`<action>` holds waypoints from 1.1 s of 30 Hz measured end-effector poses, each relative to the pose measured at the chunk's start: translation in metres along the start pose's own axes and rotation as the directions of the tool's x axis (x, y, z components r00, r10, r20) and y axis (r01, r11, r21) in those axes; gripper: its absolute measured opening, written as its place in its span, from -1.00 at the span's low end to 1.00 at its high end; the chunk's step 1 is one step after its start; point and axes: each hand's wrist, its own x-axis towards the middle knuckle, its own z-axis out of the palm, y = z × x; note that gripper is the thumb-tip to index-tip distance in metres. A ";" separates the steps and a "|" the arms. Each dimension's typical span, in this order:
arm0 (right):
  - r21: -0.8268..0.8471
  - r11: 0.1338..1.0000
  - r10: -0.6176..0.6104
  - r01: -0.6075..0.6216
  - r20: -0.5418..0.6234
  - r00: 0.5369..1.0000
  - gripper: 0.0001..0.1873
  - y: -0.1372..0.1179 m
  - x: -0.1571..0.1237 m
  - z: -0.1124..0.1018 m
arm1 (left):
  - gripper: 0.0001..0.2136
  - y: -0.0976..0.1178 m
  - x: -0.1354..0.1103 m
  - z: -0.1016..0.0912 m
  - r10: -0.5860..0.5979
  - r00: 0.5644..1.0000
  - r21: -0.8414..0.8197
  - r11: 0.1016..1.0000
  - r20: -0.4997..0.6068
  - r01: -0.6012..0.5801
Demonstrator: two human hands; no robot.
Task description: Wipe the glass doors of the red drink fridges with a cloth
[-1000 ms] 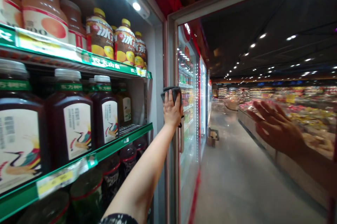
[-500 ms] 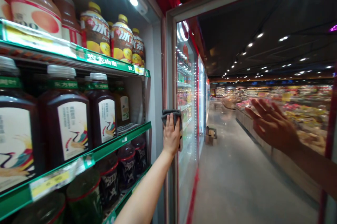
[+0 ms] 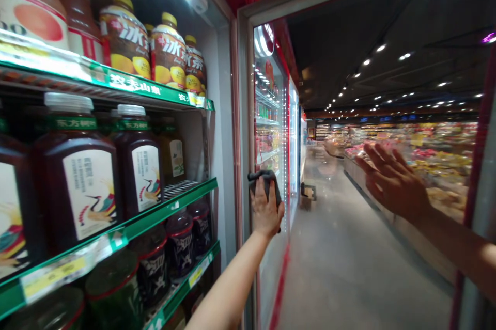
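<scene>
My left hand (image 3: 266, 208) presses a dark grey cloth (image 3: 267, 185) against the inner side of the open glass door (image 3: 267, 273), close to the door's hinge-side frame (image 3: 247, 128). The fingers lie over the cloth and point upward. Seen dimly through the glass, my right hand (image 3: 395, 183) is on the door's far side. Its fingers are spread and nothing is in it. Whether the right palm touches the pane, I cannot tell.
To the left, a lit drinks cooler holds yellow-capped tea bottles (image 3: 168, 53), dark bottles with white labels (image 3: 91, 185) and more drinks below, on shelves with green edges (image 3: 189, 190). Beyond the glass lie a grey aisle floor (image 3: 329, 268), a box (image 3: 306, 198) and a produce display (image 3: 445, 165).
My left hand and the cloth have moved right and slightly down, from the door frame onto the glass. My right hand stays spread behind the pane. The view has shifted a little.
</scene>
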 end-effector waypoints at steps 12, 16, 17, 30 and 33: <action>-0.068 0.970 -0.235 0.232 -0.039 0.971 -0.29 0.013 -0.003 0.004 | -0.35 0.006 0.008 0.004 0.085 0.996 0.003 0.996 -0.037 -0.085; -0.060 0.969 -0.243 0.241 -0.027 0.970 -0.21 0.015 -0.003 0.007 | -0.36 0.007 0.005 0.009 0.043 0.998 0.023 0.999 -0.050 -0.042; -0.060 0.970 -0.238 0.236 -0.016 0.971 -0.20 0.016 -0.003 0.008 | -0.38 0.015 0.022 0.010 -0.034 0.996 0.025 0.999 -0.082 0.036; 0.000 0.977 -0.211 0.212 0.103 0.972 -0.47 0.033 0.002 0.017 | -0.45 0.053 0.006 0.013 0.323 0.946 0.031 0.946 -0.037 -0.322; 0.008 0.977 -0.213 0.214 0.152 0.965 -0.45 0.037 0.007 0.016 | -0.43 0.072 0.054 0.019 0.057 0.995 0.054 0.997 -0.082 -0.053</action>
